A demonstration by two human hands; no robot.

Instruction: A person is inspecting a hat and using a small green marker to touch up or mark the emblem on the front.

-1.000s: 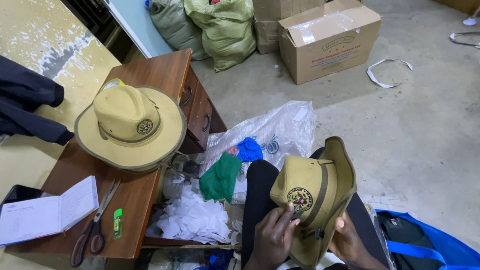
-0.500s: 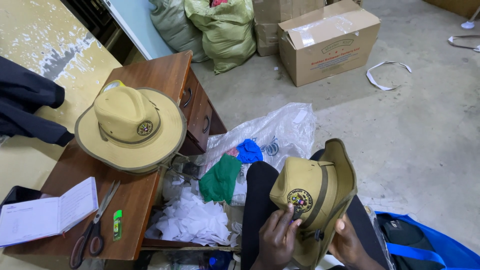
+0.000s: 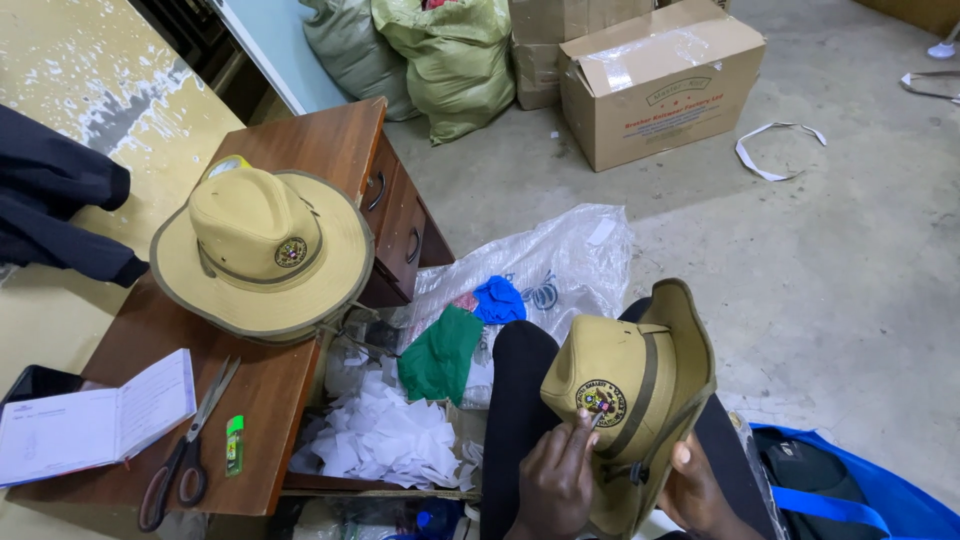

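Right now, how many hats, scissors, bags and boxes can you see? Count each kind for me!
Khaki hats: 2, one on the wooden desk, one held by both hands
Scissors: 1
Green sacks: 2
Cardboard boxes: 2
Total: 7

Hat on desk (image 3: 262, 250): left of centre frame, behind my scissors (image 3: 185, 450).
Hat in my hands (image 3: 625, 395): lower right.
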